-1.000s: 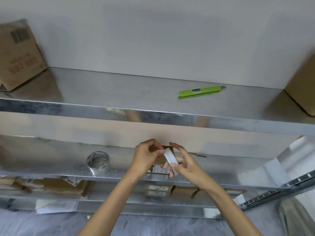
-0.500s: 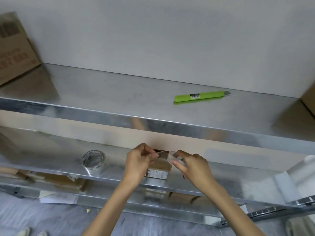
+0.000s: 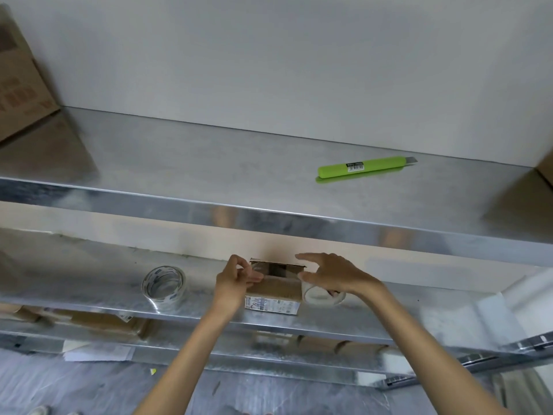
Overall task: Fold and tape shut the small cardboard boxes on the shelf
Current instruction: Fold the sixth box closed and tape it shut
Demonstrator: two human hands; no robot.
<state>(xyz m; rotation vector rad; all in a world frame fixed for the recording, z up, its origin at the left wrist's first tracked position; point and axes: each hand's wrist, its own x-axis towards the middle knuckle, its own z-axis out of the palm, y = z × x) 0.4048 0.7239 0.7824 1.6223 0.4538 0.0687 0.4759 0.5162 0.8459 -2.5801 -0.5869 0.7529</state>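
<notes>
**While Sealing Is Under Way: Current Step and Next Move**

While the small cardboard box (image 3: 273, 290) sits on the middle shelf (image 3: 89, 281) near its front edge, a strip of clear tape (image 3: 285, 270) lies stretched across its top. The left hand (image 3: 236, 280) pinches the free end of the strip between thumb and fingertips at the left edge of the box. The right hand (image 3: 329, 277) hovers over the right edge with forefinger and thumb extended and spread. A tape roll (image 3: 321, 296) lies directly beneath its palm, just beside the box. Whether the hidden fingers grip that roll cannot be told from this view.

Step in hand: taping. The flaps appear folded down, but a dark gap shows along the top under the strip, so the seam is judged not yet sealed.

Next move, as a judgement: lower the strip onto the seam, press it flat from left to right, and wrap the ends down the sides of the box. The strip then needs severing from the roll. The green utility knife (image 3: 363, 169) lies on the upper shelf (image 3: 209, 163), well apart from both hands, so one hand has to leave the box to reach it.

Caution: slack tape may wrinkle or stick to itself if tension drops.

A second tape roll (image 3: 164, 287) stands on the middle shelf to the left of the box. Flattened cardboard (image 3: 98, 322) lies on the shelf below.
</notes>
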